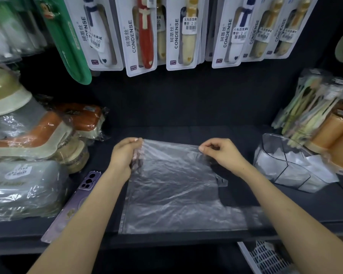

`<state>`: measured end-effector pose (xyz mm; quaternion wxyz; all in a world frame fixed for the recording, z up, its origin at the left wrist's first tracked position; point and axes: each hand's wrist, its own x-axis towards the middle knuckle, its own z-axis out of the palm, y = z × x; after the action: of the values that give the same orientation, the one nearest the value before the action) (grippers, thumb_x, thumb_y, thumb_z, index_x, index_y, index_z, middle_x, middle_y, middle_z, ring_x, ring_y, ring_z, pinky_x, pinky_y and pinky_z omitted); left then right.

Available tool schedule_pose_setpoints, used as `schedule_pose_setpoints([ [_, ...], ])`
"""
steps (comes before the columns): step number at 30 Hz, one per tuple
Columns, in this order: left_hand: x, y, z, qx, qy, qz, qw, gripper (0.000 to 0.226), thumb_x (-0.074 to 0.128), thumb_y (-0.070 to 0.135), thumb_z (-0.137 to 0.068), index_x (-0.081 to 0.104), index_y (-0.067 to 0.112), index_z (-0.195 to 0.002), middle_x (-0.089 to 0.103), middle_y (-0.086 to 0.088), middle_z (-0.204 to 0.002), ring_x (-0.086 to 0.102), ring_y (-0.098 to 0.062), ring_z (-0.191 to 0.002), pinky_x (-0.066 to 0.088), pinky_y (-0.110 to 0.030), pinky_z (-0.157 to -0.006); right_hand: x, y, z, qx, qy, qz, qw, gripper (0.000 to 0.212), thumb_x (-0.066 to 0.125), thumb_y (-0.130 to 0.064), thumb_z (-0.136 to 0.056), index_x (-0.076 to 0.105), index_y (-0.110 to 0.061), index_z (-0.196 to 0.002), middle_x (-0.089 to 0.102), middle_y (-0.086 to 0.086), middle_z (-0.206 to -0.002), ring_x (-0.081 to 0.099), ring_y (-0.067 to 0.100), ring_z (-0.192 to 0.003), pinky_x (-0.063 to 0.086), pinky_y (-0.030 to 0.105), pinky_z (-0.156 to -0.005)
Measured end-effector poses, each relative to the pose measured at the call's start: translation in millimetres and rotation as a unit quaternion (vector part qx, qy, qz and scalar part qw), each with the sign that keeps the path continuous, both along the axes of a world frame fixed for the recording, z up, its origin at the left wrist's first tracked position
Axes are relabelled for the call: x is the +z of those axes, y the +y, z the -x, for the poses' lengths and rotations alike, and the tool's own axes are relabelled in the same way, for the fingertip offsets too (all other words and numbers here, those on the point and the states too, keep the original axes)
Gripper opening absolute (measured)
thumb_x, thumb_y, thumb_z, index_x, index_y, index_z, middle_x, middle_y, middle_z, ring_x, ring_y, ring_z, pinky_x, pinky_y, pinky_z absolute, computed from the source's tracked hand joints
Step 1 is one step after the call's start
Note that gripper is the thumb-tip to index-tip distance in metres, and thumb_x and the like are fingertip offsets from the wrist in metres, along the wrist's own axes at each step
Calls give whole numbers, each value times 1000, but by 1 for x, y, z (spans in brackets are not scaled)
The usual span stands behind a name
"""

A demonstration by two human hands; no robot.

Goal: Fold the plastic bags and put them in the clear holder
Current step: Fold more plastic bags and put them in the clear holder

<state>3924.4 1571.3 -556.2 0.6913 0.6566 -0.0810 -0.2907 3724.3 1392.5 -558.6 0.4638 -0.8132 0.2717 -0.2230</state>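
Observation:
A thin see-through plastic bag (pixel 172 190) lies spread on the dark shelf (pixel 186 119), its near edge reaching the shelf front. My left hand (pixel 125 153) pinches the bag's far left corner. My right hand (pixel 220 153) pinches the far edge further right, lifting it slightly. The clear holder (pixel 285 165) stands on the shelf to the right, with folded white bags inside it.
Wrapped orange and cream goods (pixel 48 127) and a grey pack (pixel 22 188) crowd the left. A purple phone (pixel 72 204) lies by my left forearm. Packs of spoons (pixel 313 107) and orange cups (pixel 336 133) stand behind the holder. Toothbrush packs (pixel 178 32) hang above.

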Motion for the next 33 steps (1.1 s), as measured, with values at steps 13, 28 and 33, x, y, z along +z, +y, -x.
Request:
schedule_pose_setpoints([
  [13, -9, 3, -2, 101, 35, 20, 994, 11, 68, 7, -87, 62, 13, -81, 63, 0, -71, 57, -9, -59, 49, -17, -51, -5, -24, 32, -39, 77, -21, 996, 14, 67, -20, -90, 70, -13, -79, 57, -5, -49, 48, 4, -47, 40, 23, -57],
  [28, -5, -12, 1, 70, -152, -170, 971, 17, 59, 20, -95, 58, 5, -101, 59, -8, -87, 59, -26, -85, 43, -29, -71, 7, -29, 24, -91, 104, -113, 984, 29, 60, -12, -93, 61, -5, -120, 52, 8, -43, 41, 10, -35, 35, 20, -40],
  [33, -13, 1, 2, -11, -575, -278, 770, 33, 49, 22, -91, 64, -1, -108, 64, -22, -105, 59, -43, -93, 46, -44, -84, 3, -28, 22, -69, 159, -32, 984, 38, 54, -16, -97, 53, -8, -134, 56, 5, -46, 45, 3, -34, 39, 22, -50],
])
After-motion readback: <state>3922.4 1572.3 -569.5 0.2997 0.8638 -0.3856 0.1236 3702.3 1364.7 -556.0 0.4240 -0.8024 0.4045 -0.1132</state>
